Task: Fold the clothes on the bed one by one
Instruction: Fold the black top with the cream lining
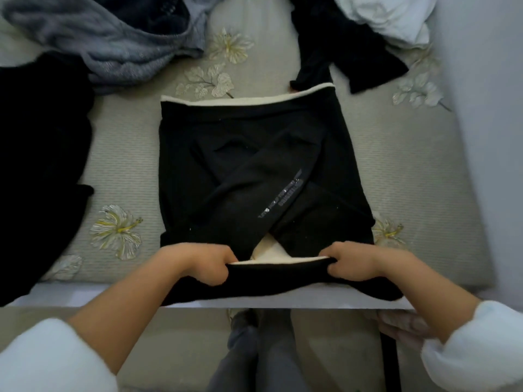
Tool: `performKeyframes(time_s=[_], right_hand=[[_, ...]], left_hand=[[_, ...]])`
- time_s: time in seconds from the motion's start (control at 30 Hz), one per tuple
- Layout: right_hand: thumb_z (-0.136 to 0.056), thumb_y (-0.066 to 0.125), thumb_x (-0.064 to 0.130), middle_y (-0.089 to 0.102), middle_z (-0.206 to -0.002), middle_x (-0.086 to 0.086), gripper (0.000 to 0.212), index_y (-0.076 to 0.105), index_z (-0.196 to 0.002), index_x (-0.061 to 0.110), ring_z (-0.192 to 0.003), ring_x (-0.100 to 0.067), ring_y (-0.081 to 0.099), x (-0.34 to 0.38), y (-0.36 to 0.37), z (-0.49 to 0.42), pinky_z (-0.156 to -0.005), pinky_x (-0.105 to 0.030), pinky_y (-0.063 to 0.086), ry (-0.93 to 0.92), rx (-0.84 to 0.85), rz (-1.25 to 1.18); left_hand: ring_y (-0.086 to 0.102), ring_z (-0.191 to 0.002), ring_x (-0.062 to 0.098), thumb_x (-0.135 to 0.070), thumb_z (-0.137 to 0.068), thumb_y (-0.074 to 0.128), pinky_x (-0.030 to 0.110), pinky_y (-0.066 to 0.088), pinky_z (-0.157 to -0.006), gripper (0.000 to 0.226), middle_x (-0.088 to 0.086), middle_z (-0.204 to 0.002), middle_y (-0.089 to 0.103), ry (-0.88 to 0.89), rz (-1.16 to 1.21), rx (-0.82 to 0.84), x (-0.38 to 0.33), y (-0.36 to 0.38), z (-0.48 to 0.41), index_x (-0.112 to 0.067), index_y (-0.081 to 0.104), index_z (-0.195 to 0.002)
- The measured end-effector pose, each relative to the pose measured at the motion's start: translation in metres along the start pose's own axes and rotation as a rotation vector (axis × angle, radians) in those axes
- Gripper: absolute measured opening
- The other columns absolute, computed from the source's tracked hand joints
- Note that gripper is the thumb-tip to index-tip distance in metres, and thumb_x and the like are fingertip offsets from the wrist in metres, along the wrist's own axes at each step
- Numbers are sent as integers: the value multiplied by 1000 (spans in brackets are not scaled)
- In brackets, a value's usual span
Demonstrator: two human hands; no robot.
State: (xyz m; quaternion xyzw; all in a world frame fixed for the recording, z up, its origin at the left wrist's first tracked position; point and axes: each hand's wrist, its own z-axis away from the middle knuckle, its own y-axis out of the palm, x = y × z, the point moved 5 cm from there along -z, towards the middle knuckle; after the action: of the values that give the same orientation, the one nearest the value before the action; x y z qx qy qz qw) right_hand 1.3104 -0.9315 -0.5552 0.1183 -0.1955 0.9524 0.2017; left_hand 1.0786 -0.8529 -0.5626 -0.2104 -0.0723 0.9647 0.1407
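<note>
Head view: well left of the left hand (pixel 202 264), a black pile (pixel 42 151) lies on the bed (pixel 127 154), and beyond it a grey knit (pixel 119 43) sits crumpled. The left hand, coming out of a white cuff (pixel 48 360), has its fingers curled round the near hem of the top (pixel 254 171). The black top lies flat on the bed between and beyond both hands. Its sleeves are crossed over its middle, and one of them bears grey lettering. Cream lining shows along its far edge and at the hem between the hands. The gripped hem is raised a little at the bed's near edge. The right hand (pixel 355 264) grips the same hem in the same way, fingers curled round the fabric, apart from the left hand. Beyond the right hand a black garment (pixel 348 43) reaches the top's far edge, and a white cloth (pixel 396 18) is bunched just right of it.
</note>
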Motion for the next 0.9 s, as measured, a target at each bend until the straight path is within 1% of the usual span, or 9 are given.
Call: performKeyframes(time_s=[0.13,0.23,0.4,0.47,0.57,0.63,0.73,0.83,0.9], right_hand=[[-78,54,15,60,-84,3,14,64,-85,22,-86,-19,60,1,22,22,-77,-32,48,63,246,22],[-77,60,18,59,-80,6,14,65,-89,21,-77,-12,56,5,1,32,-67,-25,45,77,261,35],[-78,63,34,62,-94,-1,21,62,-92,18,-86,-20,58,19,-81,29,-76,-31,49,52,-81,270],[-82,62,37,57,-98,-2,23,56,-94,19,-89,-22,56,28,-109,22,-74,-30,45,15,-161,327],[-88,57,40,56,-109,-6,34,55,-114,18,-100,-26,57,45,-153,10,-72,-30,39,-24,-285,430],[-91,53,38,57,-111,-6,33,52,-116,17,-98,-25,57,55,-179,-3,-70,-31,38,-50,-367,506],[-93,48,30,60,-100,-4,15,49,-99,16,-78,-22,51,68,-204,-33,-68,-32,40,-108,-475,642],[-93,45,27,63,-95,-4,11,41,-90,17,-71,-22,50,75,-219,-68,-75,-35,45,-135,-531,809],[-93,46,26,64,-96,-4,12,39,-90,17,-76,-25,55,76,-229,-89,-82,-35,44,-138,-548,862]], left_hand=[[61,-89,21,0,-69,58,33,50,-80,30,2,-87,64,-24,54,298,-9,30,17,-21,68,-89],[62,-93,22,-3,-72,61,34,51,-86,27,6,-93,66,-32,88,335,-15,16,29,-20,68,-92],[61,-74,10,-14,-71,63,22,48,-67,20,-6,-78,64,-74,38,26,0,-53,44,-20,69,-90],[61,-80,10,-19,-71,66,21,46,-68,22,-9,-82,64,-88,-38,-145,6,-84,50,-29,67,-90],[58,-95,15,-23,-74,67,23,44,-77,48,-5,-98,61,-165,-136,-394,15,-131,57,-30,59,-122],[57,-97,20,-27,-76,65,27,44,-77,56,-3,-94,55,-238,-187,-558,25,-160,58,-30,53,-130],[59,-96,27,-30,-80,60,36,47,-81,34,1,-95,61,-312,-253,-779,42,-187,44,-28,58,-113],[58,-100,31,-26,-85,53,53,29,-105,18,7,-101,64,-420,-240,-877,64,-203,23,-21,57,-102],[55,-103,33,-22,-86,51,61,21,-107,16,11,-99,64,-471,-206,-966,77,-212,10,-18,58,-100]])
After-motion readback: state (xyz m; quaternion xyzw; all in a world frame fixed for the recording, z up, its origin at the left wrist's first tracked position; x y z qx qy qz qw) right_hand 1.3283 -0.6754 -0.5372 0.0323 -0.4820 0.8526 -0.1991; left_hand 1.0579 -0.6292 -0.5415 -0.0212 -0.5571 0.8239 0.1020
